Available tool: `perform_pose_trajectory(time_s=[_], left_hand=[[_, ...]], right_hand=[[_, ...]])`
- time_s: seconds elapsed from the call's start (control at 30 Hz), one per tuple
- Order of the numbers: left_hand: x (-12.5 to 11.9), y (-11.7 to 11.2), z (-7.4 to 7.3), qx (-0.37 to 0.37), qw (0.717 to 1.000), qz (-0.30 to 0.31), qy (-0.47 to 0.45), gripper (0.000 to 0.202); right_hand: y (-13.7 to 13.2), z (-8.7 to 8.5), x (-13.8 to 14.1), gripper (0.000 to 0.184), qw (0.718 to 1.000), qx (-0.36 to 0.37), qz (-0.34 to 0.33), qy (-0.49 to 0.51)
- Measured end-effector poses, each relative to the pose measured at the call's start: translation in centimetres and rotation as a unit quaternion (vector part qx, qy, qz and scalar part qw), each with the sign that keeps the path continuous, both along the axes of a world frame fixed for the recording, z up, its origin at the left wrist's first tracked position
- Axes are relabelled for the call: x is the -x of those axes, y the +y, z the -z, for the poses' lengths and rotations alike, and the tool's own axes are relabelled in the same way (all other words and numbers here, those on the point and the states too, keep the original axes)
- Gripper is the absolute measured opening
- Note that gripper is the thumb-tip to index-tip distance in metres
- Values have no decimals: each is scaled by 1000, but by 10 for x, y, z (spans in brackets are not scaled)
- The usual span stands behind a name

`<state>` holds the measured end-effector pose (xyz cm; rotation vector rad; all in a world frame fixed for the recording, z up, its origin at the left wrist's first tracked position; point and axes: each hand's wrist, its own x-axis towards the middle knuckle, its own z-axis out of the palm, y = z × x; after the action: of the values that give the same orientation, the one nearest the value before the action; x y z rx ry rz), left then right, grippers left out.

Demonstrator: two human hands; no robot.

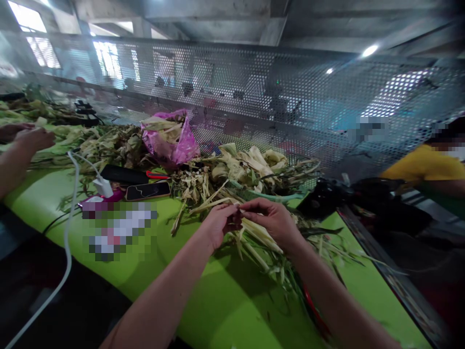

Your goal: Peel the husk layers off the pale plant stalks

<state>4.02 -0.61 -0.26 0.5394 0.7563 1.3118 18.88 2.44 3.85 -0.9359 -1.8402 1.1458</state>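
My left hand [220, 223] and my right hand [274, 220] meet above a bright green table [225, 300], fingertips pinched together on a pale leaf strip [258, 231] that trails down to the right. Both hands are closed on it. Under and beyond them lies a heap of pale green and yellowish leaf strips and husks [247, 169]. More loose strips [290, 266] spread across the table below my right wrist.
A pink plastic bag [170, 138] of husks, a phone [147, 191], a white charger and cable [102, 186] lie left. Another person's hands [25, 138] work at far left; a person in yellow [425, 165] sits right. Perforated metal screen [254, 87] stands behind.
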Motion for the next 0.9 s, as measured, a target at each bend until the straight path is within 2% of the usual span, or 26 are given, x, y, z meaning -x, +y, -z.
perform_pose_trajectory(time_s=[0.07, 0.13, 0.3, 0.43, 0.6, 0.8, 0.9], left_hand=[[0, 0, -1, -5, 1000, -2, -1, 15], [0, 0, -2, -8, 1000, -5, -1, 16], [-1, 0, -2, 6, 1000, -16, 11, 18], [-3, 0, -2, 23, 999, -27, 16, 19], [-5, -1, -5, -7, 998, -46, 52, 19], [-7, -5, -10, -73, 991, -43, 107, 18], [-7, -6, -11, -86, 990, -37, 104, 18]], right_hand=[[0, -2, 0, 21, 995, -91, 15, -36], [-1, -3, 1, 16, 987, -147, 20, -59], [-2, -4, 1, 10, 973, -212, 7, -89], [-3, -4, 2, 12, 968, -229, 7, -104], [0, -2, 1, 13, 976, -191, 24, -100], [5, 3, -2, 24, 998, -21, 43, -34], [6, 3, -2, 27, 999, 28, 25, 4]])
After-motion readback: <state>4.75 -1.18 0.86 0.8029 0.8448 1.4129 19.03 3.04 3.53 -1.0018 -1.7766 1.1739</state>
